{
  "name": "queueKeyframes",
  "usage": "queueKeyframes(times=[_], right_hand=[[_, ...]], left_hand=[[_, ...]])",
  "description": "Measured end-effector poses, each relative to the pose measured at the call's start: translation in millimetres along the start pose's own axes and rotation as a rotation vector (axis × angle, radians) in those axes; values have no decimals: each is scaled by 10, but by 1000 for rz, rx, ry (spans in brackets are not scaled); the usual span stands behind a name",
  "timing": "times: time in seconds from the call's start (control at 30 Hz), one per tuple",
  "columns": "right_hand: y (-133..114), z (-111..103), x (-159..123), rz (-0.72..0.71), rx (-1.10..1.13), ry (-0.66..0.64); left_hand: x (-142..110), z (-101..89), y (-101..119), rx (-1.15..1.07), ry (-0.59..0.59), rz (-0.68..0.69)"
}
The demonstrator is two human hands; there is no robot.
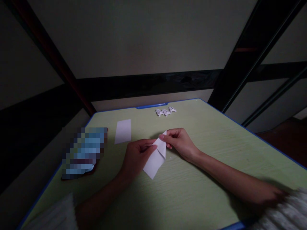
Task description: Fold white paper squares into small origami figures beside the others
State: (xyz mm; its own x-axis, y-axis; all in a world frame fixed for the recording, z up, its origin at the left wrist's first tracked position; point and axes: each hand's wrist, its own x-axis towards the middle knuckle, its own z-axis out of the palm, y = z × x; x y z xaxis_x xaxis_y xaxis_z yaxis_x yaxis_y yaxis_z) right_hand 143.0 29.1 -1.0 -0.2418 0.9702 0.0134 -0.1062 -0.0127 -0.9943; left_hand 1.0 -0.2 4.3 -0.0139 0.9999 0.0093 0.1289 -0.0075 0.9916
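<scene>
A partly folded sheet of white paper is held just above the pale green table, near its middle. My left hand pinches the paper's left side with thumb and fingers closed on a fold. My right hand grips the pointed top corner from the right, fingers curled around it. The lower end of the paper points toward me.
A flat white paper sheet lies behind my left hand. Several small folded paper figures sit near the table's far edge. A blurred blue object rests at the left edge. Dark bed-frame bars stand behind and to the right.
</scene>
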Motion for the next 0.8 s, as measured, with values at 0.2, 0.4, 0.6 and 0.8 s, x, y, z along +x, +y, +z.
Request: queueKeyframes(times=[0.2,0.4,0.6,0.8], right_hand=[[-6,25,-18,3,2,25],[-8,27,-21,-22,-26,40],[-13,28,-20,-36,-81,3],[-48,60,-50,-7,-118,-23]], left_hand=[[-3,-2,-2,-5,-2,-5],[-5,2,5,-18,-12,-7],[38,-25,-15,-35,-105,-63],[53,-39,-7,141,-197,-39]])
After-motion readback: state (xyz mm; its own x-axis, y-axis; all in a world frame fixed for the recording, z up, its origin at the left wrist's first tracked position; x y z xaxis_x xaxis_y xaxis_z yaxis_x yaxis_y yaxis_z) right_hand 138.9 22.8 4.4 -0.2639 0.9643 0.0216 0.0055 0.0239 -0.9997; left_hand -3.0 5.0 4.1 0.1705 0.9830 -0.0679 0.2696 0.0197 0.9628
